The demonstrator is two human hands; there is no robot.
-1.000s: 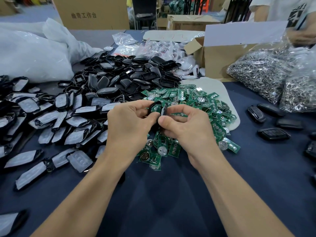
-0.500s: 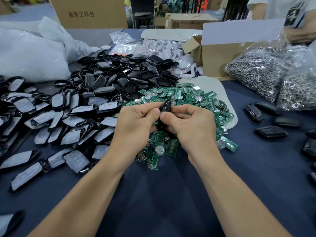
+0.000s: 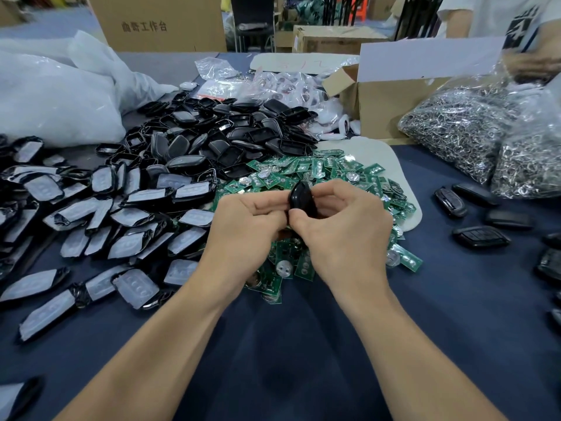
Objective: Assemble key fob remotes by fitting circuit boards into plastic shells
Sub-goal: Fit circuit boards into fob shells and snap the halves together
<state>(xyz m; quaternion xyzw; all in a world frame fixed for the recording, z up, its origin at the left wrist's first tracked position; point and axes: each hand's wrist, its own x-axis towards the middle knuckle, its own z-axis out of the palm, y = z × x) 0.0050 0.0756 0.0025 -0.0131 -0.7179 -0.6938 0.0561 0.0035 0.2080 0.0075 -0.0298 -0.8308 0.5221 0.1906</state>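
Both hands hold one black key fob shell (image 3: 302,198) above a heap of green circuit boards (image 3: 318,177). My left hand (image 3: 246,226) pinches the shell's left edge with thumb and fingers. My right hand (image 3: 343,229) grips its right side, thumb pressed on the lower end. The shell's glossy rounded back faces the camera; any board inside is hidden. A pile of empty black shells (image 3: 218,138) lies behind the boards. Shell halves with white button pads (image 3: 91,214) spread over the left of the table.
Several closed black fobs (image 3: 481,237) lie at the right on the dark blue cloth (image 3: 303,360). Bags of metal key rings (image 3: 473,132), an open cardboard box (image 3: 391,101) and a large white plastic bag (image 3: 51,98) stand behind. Another person's hand (image 3: 534,63) works at the far right.
The shell has turned in my fingers from showing its open side with a green board to showing its closed black back. Both hands have stayed together above the boards.
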